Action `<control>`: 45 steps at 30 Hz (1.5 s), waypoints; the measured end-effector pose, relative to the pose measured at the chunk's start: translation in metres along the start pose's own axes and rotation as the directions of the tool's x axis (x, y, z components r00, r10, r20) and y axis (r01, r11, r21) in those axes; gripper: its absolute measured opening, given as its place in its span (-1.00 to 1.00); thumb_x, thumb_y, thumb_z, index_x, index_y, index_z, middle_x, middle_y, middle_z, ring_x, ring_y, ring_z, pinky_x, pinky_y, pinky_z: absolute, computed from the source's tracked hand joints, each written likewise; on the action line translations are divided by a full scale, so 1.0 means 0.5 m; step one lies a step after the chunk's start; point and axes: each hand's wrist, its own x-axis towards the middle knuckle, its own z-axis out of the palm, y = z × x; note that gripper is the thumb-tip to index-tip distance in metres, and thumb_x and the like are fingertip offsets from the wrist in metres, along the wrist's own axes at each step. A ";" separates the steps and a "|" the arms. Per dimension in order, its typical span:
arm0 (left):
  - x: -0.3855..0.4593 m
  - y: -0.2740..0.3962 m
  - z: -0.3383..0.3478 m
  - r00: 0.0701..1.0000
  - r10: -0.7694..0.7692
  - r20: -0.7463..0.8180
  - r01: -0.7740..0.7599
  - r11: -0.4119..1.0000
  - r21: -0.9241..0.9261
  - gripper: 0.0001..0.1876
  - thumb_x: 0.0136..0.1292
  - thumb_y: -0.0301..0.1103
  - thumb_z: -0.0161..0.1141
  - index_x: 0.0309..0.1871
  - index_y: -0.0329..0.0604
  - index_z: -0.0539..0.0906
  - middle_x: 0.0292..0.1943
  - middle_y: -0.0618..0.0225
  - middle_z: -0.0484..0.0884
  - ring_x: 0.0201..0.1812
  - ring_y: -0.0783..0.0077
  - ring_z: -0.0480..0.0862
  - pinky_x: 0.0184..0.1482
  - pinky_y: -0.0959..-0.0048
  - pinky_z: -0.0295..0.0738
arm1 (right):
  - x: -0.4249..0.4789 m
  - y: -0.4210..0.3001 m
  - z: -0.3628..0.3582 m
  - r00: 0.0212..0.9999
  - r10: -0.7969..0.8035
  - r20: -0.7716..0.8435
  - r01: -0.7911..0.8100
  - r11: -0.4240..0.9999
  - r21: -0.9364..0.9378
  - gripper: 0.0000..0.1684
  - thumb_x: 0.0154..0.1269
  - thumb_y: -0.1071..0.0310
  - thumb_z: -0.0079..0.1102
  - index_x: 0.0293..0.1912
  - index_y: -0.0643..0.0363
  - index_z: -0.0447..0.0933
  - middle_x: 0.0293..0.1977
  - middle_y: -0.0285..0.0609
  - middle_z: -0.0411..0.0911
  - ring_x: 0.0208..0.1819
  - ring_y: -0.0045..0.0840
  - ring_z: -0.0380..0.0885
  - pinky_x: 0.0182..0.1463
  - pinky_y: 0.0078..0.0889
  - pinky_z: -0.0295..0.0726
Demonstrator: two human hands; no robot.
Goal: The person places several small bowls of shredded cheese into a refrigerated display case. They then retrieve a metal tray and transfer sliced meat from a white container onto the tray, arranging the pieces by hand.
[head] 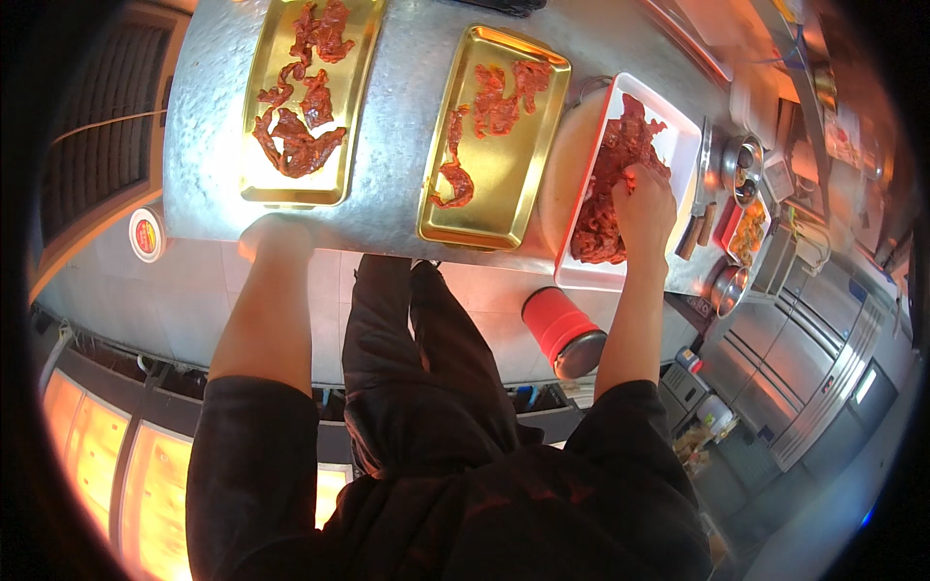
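Observation:
My right hand reaches into a white, red-rimmed tray at the table's right side. Its curled fingers pinch at a heap of dark red marinated raw meat; the fingertips are partly hidden. My left hand, blurred, rests at the table's front edge just below the left gold metal tray, its fingers not clear. Pieces of meat lie spread in that tray. The second gold metal tray, in the middle, holds several more pieces towards its far and left sides.
Beneath the meat tray is a round pale board. To its right are a knife, metal bowls and a small food tray. A red cylindrical container stands below the steel table's front edge; a lidded tub is at left.

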 end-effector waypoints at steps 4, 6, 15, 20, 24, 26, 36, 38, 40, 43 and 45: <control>0.004 -0.006 -0.004 1.000 -0.025 -0.008 0.024 0.999 -0.025 -0.57 0.18 -0.43 0.31 0.12 -0.38 0.56 0.08 0.19 0.66 0.04 0.40 0.67 0.01 0.49 0.61 | -0.006 0.020 0.012 0.994 0.114 0.000 -0.112 0.981 0.156 -0.79 0.14 0.38 0.26 -0.20 0.22 0.63 -0.25 -0.05 0.66 -0.19 -0.16 0.61 -0.07 -0.13 0.57; 0.008 -0.010 -0.004 0.999 -0.037 -0.009 0.036 0.999 -0.036 -0.57 0.18 -0.43 0.31 0.12 -0.38 0.56 0.08 0.19 0.66 0.04 0.40 0.67 0.01 0.49 0.61 | -0.007 0.026 0.010 0.994 0.108 -0.017 -0.102 0.972 0.209 -0.78 0.14 0.39 0.27 -0.20 0.25 0.64 -0.26 -0.03 0.67 -0.22 -0.19 0.64 -0.09 -0.18 0.60; 0.020 -0.023 -0.006 0.997 -0.078 -0.022 0.076 0.994 -0.077 -0.58 0.19 -0.42 0.30 0.11 -0.37 0.57 0.07 0.19 0.67 0.04 0.39 0.67 0.01 0.48 0.61 | -0.032 0.044 -0.060 0.929 0.370 -0.031 -0.282 0.757 0.590 -0.77 0.21 0.42 0.30 -0.15 0.33 0.66 -0.42 -0.22 0.65 -0.42 -0.67 0.53 -0.32 -0.58 0.50; 0.024 -0.025 -0.007 0.995 -0.094 -0.035 0.091 0.991 -0.097 -0.59 0.19 -0.42 0.29 0.11 -0.37 0.57 0.07 0.19 0.67 0.04 0.38 0.67 0.01 0.47 0.61 | -0.049 0.005 -0.098 0.919 0.394 -0.016 -0.215 0.534 0.818 -0.81 0.23 0.49 0.27 -0.13 0.28 0.65 -0.42 -0.35 0.60 -0.43 -0.80 0.42 -0.38 -0.72 0.38; 0.024 -0.026 -0.008 0.993 -0.108 -0.047 0.103 0.989 -0.109 -0.59 0.19 -0.41 0.29 0.11 -0.36 0.57 0.07 0.19 0.67 0.04 0.38 0.67 0.01 0.47 0.61 | -0.060 -0.021 -0.096 0.918 0.386 -0.093 -0.166 0.586 0.793 -0.83 0.23 0.50 0.27 -0.15 0.28 0.64 -0.41 -0.36 0.59 -0.41 -0.79 0.43 -0.37 -0.70 0.38; 0.023 -0.025 -0.009 0.992 -0.115 -0.053 0.108 0.987 -0.115 -0.59 0.20 -0.41 0.29 0.11 -0.36 0.58 0.07 0.19 0.67 0.04 0.37 0.67 0.00 0.46 0.61 | -0.065 -0.013 -0.086 0.913 0.360 -0.190 -0.131 0.702 0.700 -0.83 0.21 0.50 0.27 -0.17 0.27 0.64 -0.40 -0.34 0.59 -0.43 -0.76 0.43 -0.38 -0.67 0.37; 0.021 -0.027 -0.006 0.989 -0.142 -0.049 0.133 0.979 -0.154 -0.61 0.20 -0.40 0.28 0.10 -0.35 0.58 0.06 0.19 0.67 0.04 0.36 0.67 0.00 0.45 0.61 | -0.064 -0.021 -0.198 0.854 0.305 -0.423 -0.110 0.898 0.426 -0.85 0.16 0.51 0.26 -0.21 0.26 0.62 -0.43 -0.31 0.57 -0.46 -0.65 0.43 -0.39 -0.59 0.36; 0.019 -0.026 -0.008 0.988 -0.148 -0.050 0.138 0.977 -0.163 -0.61 0.21 -0.40 0.27 0.10 -0.35 0.58 0.06 0.19 0.67 0.04 0.36 0.67 0.00 0.45 0.61 | -0.070 -0.025 -0.223 0.826 0.406 -0.391 -0.231 0.876 0.423 -0.84 0.21 0.52 0.27 -0.17 0.29 0.63 -0.40 -0.33 0.61 -0.40 -0.69 0.48 -0.29 -0.63 0.43; 0.018 -0.025 -0.005 0.988 -0.150 -0.046 0.140 0.976 -0.169 -0.61 0.21 -0.40 0.27 0.09 -0.35 0.59 0.06 0.19 0.67 0.04 0.36 0.67 0.00 0.44 0.61 | -0.068 -0.017 -0.226 0.807 0.441 -0.394 -0.103 0.761 0.640 -0.84 0.26 0.51 0.27 -0.14 0.32 0.63 -0.36 -0.31 0.62 -0.33 -0.71 0.51 -0.22 -0.65 0.47; 0.018 -0.024 -0.003 0.987 -0.154 -0.042 0.144 0.973 -0.180 -0.61 0.21 -0.40 0.27 0.09 -0.34 0.59 0.06 0.19 0.67 0.04 0.35 0.67 0.00 0.44 0.61 | -0.067 -0.022 -0.240 0.795 0.470 -0.384 -0.028 0.660 0.750 -0.83 0.33 0.52 0.26 -0.10 0.37 0.61 -0.28 -0.26 0.64 -0.22 -0.70 0.55 -0.12 -0.67 0.51; 0.018 -0.024 -0.003 0.987 -0.158 -0.043 0.147 0.971 -0.187 -0.62 0.21 -0.40 0.27 0.09 -0.34 0.59 0.06 0.19 0.67 0.04 0.35 0.67 0.00 0.44 0.61 | -0.066 -0.035 -0.246 0.785 0.481 -0.390 0.006 0.624 0.782 -0.84 0.31 0.56 0.25 -0.11 0.37 0.61 -0.25 -0.25 0.63 -0.22 -0.68 0.56 -0.12 -0.67 0.51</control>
